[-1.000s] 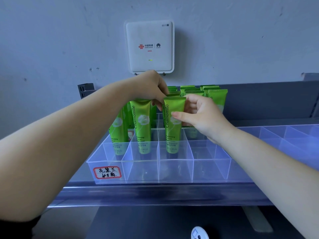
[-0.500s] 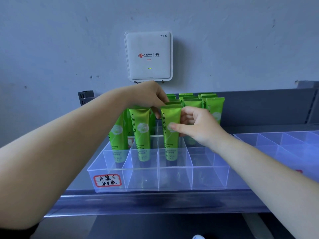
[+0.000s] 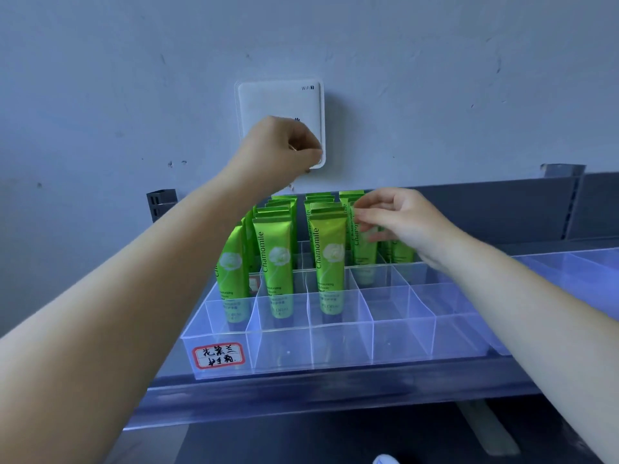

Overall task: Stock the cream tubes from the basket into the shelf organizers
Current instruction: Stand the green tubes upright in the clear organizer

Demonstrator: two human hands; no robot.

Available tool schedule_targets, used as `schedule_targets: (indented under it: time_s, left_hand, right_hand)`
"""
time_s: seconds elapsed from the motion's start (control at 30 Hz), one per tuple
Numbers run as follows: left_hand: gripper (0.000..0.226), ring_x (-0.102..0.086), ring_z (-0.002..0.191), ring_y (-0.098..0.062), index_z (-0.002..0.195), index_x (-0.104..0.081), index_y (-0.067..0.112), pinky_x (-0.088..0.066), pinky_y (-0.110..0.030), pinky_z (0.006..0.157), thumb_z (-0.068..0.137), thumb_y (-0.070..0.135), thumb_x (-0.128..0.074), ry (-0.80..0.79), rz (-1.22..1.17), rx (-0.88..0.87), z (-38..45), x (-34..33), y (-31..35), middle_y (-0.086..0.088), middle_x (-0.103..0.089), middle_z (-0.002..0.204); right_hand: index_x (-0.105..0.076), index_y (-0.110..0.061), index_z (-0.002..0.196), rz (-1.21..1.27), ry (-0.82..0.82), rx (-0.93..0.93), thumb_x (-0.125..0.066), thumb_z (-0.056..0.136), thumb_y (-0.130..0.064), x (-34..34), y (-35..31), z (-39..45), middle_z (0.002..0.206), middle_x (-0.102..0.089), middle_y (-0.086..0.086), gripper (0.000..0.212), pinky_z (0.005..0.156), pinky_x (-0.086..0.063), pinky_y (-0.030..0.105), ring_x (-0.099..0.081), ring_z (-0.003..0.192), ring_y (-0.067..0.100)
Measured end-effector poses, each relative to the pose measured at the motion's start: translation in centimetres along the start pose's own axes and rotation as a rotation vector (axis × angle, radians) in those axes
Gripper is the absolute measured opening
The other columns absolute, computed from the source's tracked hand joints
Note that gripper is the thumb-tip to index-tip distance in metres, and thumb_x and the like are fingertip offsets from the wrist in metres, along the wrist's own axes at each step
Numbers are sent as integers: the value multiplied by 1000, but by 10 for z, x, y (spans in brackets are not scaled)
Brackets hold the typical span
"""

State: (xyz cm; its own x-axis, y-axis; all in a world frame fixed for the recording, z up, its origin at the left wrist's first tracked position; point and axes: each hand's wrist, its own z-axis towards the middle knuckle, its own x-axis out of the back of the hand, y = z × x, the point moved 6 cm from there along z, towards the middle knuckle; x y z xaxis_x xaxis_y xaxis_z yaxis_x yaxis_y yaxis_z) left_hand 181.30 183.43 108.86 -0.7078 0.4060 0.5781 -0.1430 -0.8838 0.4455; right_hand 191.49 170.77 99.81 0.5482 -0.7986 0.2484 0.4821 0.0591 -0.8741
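left hand (image 3: pixel 284 147): raised above the tubes, in front of white wifi box (image 3: pixel 279 105) on wall; fingers curled in, nothing visible in grip, well apart from tubes below.
right hand (image 3: pixel 398 217): at top of the 4th column, fingers loosely spread; fingertips (image 3: pixel 363 216) touch upper part of a rear tube (image 3: pixel 363 249), not wrapped round it.
cream tubes (image 3: pixel 276 262): green "Chamomile" tubes, upright, cap down, in clear organizer (image 3: pixel 335 343) on shelf (image 3: pixel 301 393). Rows run front-to-back; back cells full.
front tube (image 3: pixel 330 259): 3rd column from left, stands alone, no hand on it; just left of right hand, below and right of left hand.
front row cells: no tubes in them; also the cells under right forearm.
label (image 3: pixel 219 356): red-bordered, handwritten, on organizer front-left wall.
2nd organizer (image 3: pixel 569 276): clear, right of first, partly behind right arm; contents hard to tell.
basket: not in frame.
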Motion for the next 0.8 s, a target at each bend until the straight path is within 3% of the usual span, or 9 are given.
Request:
schedule_targets:
  time_s: [0.13, 0.23, 0.3, 0.37, 0.5, 0.63, 0.8]
  left_hand:
    - [12, -51, 65, -9, 88, -66, 13, -42, -23, 64, 84, 14, -55, 96, 5, -182, -30, -11, 28, 14, -53, 69]
    - [19, -50, 73, -16, 91, -64, 15, -45, -30, 68, 80, 23, -51, 80, 94, -330, -55, -39, 45, 10, -52, 73]
    - [16, -54, 76, -25, 89, -64, 11, -46, -34, 62, 78, 17, -54, 94, 225, -462, -73, -65, 59, 0, -58, 77]
    - [11, -58, 64, -29, 74, -64, 9, -40, -29, 50, 68, 13, -55, 95, 336, -589, -89, -94, 76, -6, -60, 69]
    - [8, -54, 52, -23, 60, -60, 14, -23, -21, 50, 62, 19, -53, -3, 358, -687, -114, -152, 115, -1, -55, 56]
    - [20, -54, 91, -28, 97, -59, 8, -22, -29, 67, 87, 19, -45, -210, 344, -729, -139, -208, 160, -7, -58, 94]
    - [19, -50, 102, -29, 101, -53, 9, -22, -30, 71, 89, 16, -39, -305, 358, -843, -167, -263, 212, -9, -56, 106]
  right_hand:
    - [-63, -21, 76, -146, 167, 89, -61, 84, -3, 25, -25, -13, 74, -63, -3, 20, 69, -50, 27, -57, 71, 13]
    - [-66, -23, 75, -553, 348, 215, -59, 80, -7, 47, -49, -46, 74, -65, -3, 18, 70, -44, 16, -56, 69, 10]
    - [-65, -21, 77, -794, 439, 247, -58, 79, -10, 59, -57, -76, 73, -64, -1, 13, 70, -45, 24, -53, 68, 14]
    - [-64, -20, 82, -993, 485, 236, -57, 80, -15, 69, -55, -106, 74, -61, -3, 9, 69, -45, 31, -53, 74, 17]
    - [-60, -16, 97, -1465, 437, 82, -50, 86, -25, 98, -33, -153, 92, -59, -1, 17, 67, -38, 30, -50, 95, 22]
    - [-56, -12, 105, -1723, 366, -128, -44, 90, -25, 130, -8, -202, 104, -57, 3, 24, 65, -29, 30, -47, 104, 24]
    - [-56, -7, 97, -1817, 272, -318, -48, 88, -22, 169, 28, -264, 97, -58, 10, 20, 64, -28, 34, -51, 98, 31]
